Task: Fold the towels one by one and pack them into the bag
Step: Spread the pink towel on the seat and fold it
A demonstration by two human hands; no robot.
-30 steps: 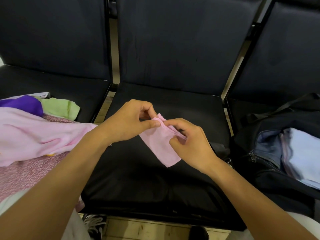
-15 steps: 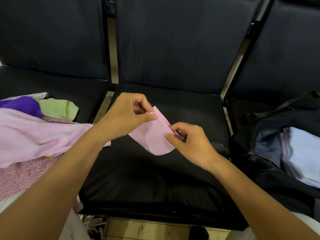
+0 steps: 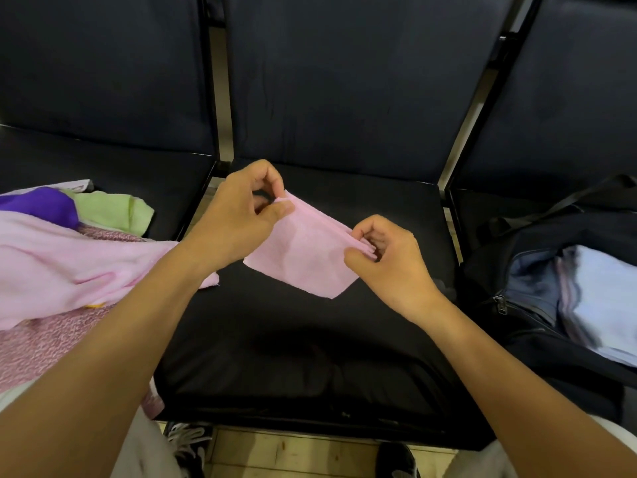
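Observation:
A small pink towel (image 3: 303, 253), folded, hangs in the air above the middle black seat (image 3: 310, 339). My left hand (image 3: 238, 219) pinches its upper left corner and my right hand (image 3: 386, 260) pinches its upper right corner. The folded top edge runs taut between them. On the right seat stands a dark bag (image 3: 510, 305), unzipped, with folded pale blue towels (image 3: 599, 298) inside. A pile of unfolded towels lies on the left seat: pink (image 3: 69, 263), purple (image 3: 38, 205), green (image 3: 110, 212) and a speckled pink one (image 3: 44, 339).
Three black padded seats with backrests stand in a row, split by metal frame bars (image 3: 462, 139). The bag's strap (image 3: 558, 208) lies across the right seat. Below the seat edge are a wooden floor (image 3: 293, 453) and my shoes (image 3: 396, 460).
My hands have moved apart, stretching the pink towel's top edge wider. The towel now hangs as a broader flat panel where it was a narrow bunched strip.

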